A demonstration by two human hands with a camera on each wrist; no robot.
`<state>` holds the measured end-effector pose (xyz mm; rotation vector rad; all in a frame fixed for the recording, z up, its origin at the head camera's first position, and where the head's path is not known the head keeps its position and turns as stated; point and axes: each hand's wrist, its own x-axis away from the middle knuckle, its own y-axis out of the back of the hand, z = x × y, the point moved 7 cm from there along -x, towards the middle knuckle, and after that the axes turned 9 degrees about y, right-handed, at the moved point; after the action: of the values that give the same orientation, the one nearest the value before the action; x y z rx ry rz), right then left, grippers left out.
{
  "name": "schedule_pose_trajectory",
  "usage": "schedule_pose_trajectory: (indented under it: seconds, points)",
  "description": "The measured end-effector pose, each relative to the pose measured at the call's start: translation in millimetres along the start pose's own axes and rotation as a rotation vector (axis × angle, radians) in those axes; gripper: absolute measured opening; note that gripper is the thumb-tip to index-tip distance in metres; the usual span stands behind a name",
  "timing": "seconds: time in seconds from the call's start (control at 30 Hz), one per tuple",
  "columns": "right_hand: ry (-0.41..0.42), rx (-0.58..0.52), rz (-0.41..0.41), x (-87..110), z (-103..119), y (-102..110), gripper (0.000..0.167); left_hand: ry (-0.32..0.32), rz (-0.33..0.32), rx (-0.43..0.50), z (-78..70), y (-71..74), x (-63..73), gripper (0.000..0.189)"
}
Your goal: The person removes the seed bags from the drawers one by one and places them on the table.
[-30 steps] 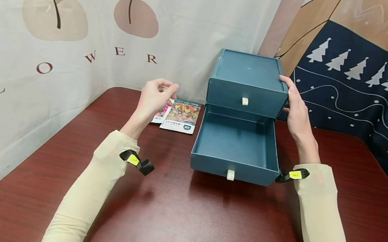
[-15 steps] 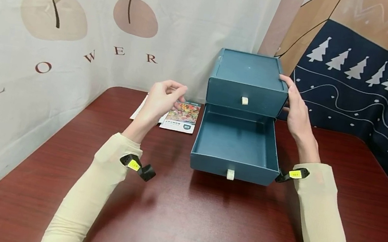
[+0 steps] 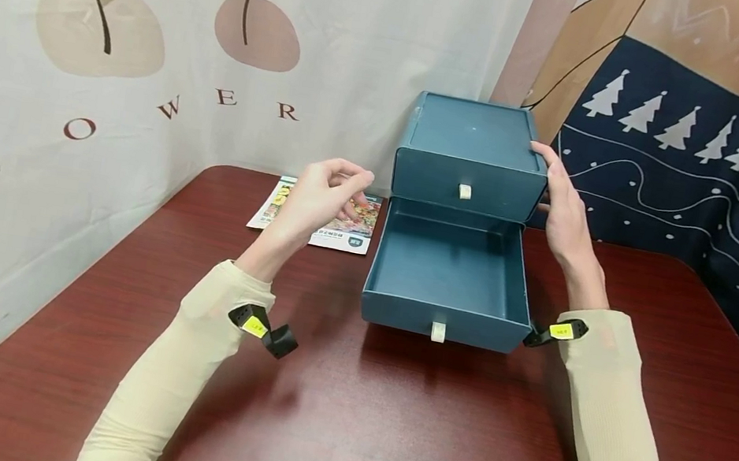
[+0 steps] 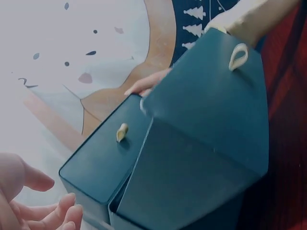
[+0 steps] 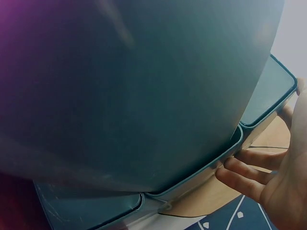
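A blue drawer cabinet (image 3: 473,130) stands at the back of the table, a pale fabric loop on each drawer front. The drawer under the top one (image 3: 454,263) is pulled well out and shows its bare floor. My right hand (image 3: 566,220) rests along the cabinet's right side, thumb at the top edge; several fingers (image 5: 244,177) press its side wall in the right wrist view. My left hand (image 3: 326,198) hovers left of the cabinet, fingers loosely bent and holding nothing. Behind and below it, partly hidden, lie two flat printed packets, a left one (image 3: 264,213) and a flowered right one (image 3: 342,242).
The dark red wooden table (image 3: 369,422) reaches forward from the cabinet. A white printed curtain (image 3: 369,39) hangs behind and to the left. A navy cloth with white trees (image 3: 672,172) hangs at the right.
My left hand has moved right and slightly down, closer to the cabinet, uncovering more of the left packet. The right hand and the pulled-out drawer have stayed in place.
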<state>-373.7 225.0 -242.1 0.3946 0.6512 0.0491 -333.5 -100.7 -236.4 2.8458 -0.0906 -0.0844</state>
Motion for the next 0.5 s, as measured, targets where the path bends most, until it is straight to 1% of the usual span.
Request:
schedule_pose_trajectory:
  seconds: [0.1, 0.23, 0.5]
  points:
    - [0.000, 0.000, 0.000, -0.1, 0, 0, 0.054, 0.004, 0.028, 0.018, -1.7, -4.3, 2.5, 0.033]
    - [-0.006, 0.001, 0.001, 0.1, 0, 0, 0.054, 0.000, 0.041, 0.029, -5.0, -8.2, 6.5, 0.032]
    - [-0.015, 0.011, -0.002, -0.1, 0, 0, 0.054, -0.029, 0.065, -0.010, -11.6, -15.6, 15.3, 0.032]
